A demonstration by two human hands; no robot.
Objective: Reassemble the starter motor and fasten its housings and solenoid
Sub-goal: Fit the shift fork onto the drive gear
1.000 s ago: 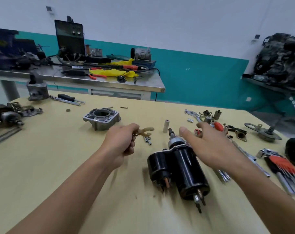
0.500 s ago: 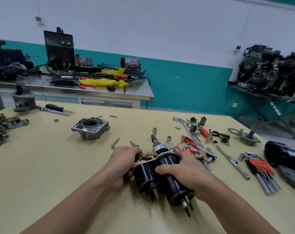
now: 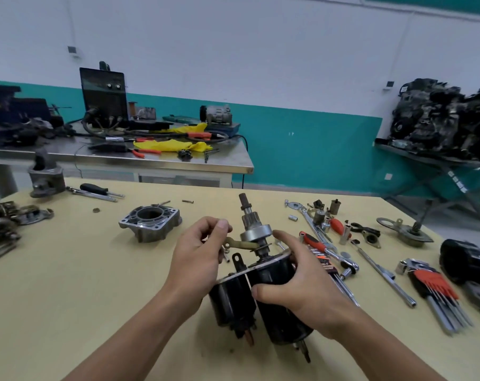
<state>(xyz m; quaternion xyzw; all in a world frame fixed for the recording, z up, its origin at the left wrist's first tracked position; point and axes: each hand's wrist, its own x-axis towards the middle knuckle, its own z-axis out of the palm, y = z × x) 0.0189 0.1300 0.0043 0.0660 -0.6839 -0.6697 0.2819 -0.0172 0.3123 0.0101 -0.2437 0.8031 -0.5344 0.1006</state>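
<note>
We are now holding the starter motor [image 3: 280,323] up off the desk [image 3: 82,284], tilted with its shaft pointing away; half a second ago it was lying low under our hands. Our right grip [image 3: 302,292] is clamping round the black motor body beside the solenoid [image 3: 230,301], while our left grip [image 3: 200,254] is pinching the tan shift fork [image 3: 241,244] just under the pinion [image 3: 254,232]. We judge the fork is being seated, with the aluminium housing [image 3: 150,222] waiting nearby, not yet fitted.
</note>
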